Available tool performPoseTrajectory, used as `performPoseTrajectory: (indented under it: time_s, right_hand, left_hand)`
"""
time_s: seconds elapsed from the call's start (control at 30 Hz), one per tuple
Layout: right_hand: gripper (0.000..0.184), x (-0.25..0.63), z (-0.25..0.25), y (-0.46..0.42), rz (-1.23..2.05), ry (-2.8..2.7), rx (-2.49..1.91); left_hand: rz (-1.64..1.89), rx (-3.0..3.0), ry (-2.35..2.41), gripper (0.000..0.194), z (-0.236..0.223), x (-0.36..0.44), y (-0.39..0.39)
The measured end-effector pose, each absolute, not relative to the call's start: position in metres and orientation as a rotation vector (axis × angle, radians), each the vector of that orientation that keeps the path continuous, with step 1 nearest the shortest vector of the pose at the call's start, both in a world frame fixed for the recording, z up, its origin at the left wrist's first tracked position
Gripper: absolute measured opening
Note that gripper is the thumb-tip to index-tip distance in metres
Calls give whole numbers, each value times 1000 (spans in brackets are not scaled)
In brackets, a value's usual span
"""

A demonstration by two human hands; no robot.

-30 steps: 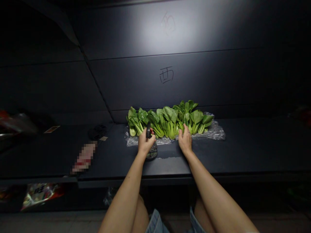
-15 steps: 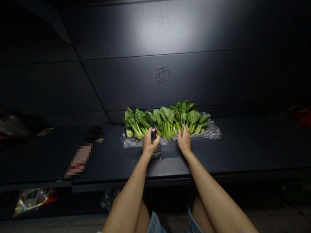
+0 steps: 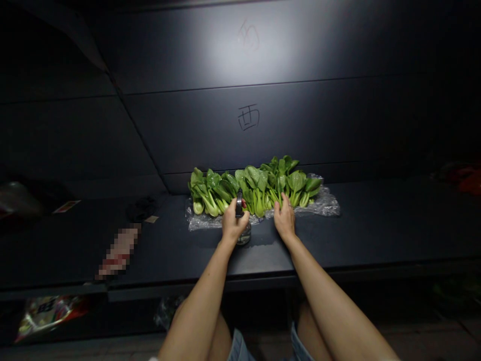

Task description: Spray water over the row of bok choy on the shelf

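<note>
Several heads of bok choy [image 3: 255,185] lie in a row on clear plastic wrap [image 3: 326,203], leaves toward the back panel and pale stems toward me. My left hand [image 3: 233,221] is closed around the neck of a spray bottle [image 3: 239,204] with a black head and a see-through body, held in front of the row's middle. My right hand [image 3: 285,218] is by the stems right of the middle, its fingers apart and pointing at the leaves. Whether those fingertips touch the stems I cannot tell.
The dark shelf [image 3: 361,225] runs across, backed by a panel [image 3: 188,125] with handwritten characters. A blurred-out item [image 3: 118,250] and a small card [image 3: 67,206] lie to the left. Below the shelf is a colourful plastic package [image 3: 48,316]. Something red [image 3: 466,175] shows at far right.
The view has shifted slightly, so the shelf and bok choy appear a little further left. My left hand with the spray bottle and my right hand have hardly moved.
</note>
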State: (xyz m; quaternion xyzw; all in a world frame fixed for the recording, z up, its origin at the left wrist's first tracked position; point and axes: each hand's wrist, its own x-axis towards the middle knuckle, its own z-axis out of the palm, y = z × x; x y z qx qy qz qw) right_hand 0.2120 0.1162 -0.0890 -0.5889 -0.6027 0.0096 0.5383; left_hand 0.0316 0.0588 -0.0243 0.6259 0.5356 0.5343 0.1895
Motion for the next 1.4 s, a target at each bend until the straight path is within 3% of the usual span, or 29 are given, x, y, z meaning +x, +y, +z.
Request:
performPoseTrajectory:
  time_s: [0.27,0.53,0.8,1.1,1.4]
  right_hand:
    - [51,213,-90,117,35,-1427,-1395]
    - [51,223,-87,116,27,-1415,-1406]
    - [52,235,-84,114,16,-1390,-1424]
    - [51,238,-87,114,-2,-1379,-1415]
    - [51,239,-89,115,7,-1385,-1409]
  left_hand:
    - [1506,1793,1454,34,-24,42,59]
    - [1465,1819,1494,22,-27,47,61]
    - [1450,1790,1466,32,-23,53,58]
    - [1456,1803,1445,22,-20,61,54]
    - [1472,1837,1438,32,-22,69,58]
